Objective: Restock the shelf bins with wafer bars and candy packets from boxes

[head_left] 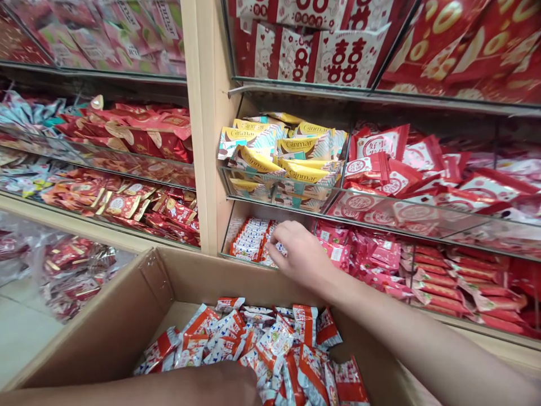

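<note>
Some small red-and-white plastic packets (248, 239) are already shelved in rows beside the curled right hand (302, 251), plenty left heaped in the brown cardboard box (93, 316) around the left hand (239, 380), neither grip's contents discernible!

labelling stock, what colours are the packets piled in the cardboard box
The packets are white and orange-red with small blue marks, clearest in the head view.
</note>
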`<action>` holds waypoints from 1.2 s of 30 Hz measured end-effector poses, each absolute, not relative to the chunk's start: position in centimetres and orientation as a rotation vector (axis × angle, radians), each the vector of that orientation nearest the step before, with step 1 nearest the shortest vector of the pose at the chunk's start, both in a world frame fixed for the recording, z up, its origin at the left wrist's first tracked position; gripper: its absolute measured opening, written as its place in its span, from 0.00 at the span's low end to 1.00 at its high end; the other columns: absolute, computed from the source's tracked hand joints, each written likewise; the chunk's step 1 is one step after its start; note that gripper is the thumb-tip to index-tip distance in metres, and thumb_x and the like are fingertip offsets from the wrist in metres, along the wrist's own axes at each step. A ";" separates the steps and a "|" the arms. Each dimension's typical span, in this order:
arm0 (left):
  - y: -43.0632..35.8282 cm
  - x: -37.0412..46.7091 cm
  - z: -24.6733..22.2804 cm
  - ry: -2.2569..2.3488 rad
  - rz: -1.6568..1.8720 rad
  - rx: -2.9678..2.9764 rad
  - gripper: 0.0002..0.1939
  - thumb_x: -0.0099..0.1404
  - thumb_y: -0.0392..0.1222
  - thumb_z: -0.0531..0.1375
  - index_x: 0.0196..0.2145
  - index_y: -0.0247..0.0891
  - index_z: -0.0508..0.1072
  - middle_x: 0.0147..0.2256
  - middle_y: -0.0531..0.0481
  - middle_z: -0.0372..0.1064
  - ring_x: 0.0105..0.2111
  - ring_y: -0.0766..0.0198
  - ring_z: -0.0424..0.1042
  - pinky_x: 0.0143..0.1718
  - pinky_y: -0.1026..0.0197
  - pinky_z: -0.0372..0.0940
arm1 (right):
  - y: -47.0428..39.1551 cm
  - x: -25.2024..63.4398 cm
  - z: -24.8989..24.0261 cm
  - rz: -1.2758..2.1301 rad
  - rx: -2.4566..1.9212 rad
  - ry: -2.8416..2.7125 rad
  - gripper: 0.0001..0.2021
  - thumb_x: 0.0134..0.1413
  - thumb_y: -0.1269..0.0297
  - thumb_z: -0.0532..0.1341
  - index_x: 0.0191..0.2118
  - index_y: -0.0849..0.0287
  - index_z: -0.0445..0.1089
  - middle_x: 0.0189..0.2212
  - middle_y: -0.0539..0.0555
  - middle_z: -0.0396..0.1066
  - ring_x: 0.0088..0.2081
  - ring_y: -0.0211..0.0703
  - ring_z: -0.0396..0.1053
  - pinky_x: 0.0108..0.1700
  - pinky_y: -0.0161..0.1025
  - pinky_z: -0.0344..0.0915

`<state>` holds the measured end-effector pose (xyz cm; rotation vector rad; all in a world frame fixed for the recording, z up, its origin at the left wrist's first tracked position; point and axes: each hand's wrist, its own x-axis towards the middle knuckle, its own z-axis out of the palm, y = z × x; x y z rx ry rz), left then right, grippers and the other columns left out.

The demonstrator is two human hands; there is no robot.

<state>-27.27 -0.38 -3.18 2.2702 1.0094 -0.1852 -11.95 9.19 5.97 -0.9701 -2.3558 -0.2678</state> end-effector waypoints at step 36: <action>1.4 -28.0 7.2 1.254 1.095 1.352 0.15 0.53 0.45 0.61 0.38 0.38 0.65 0.31 0.53 0.68 0.29 0.67 0.69 0.28 0.64 0.64 | 5.6 -11.8 4.1 1.317 -0.594 -1.706 0.16 0.44 0.61 0.63 0.39 0.57 0.60 0.37 0.53 0.70 0.39 0.41 0.68 0.42 0.41 0.66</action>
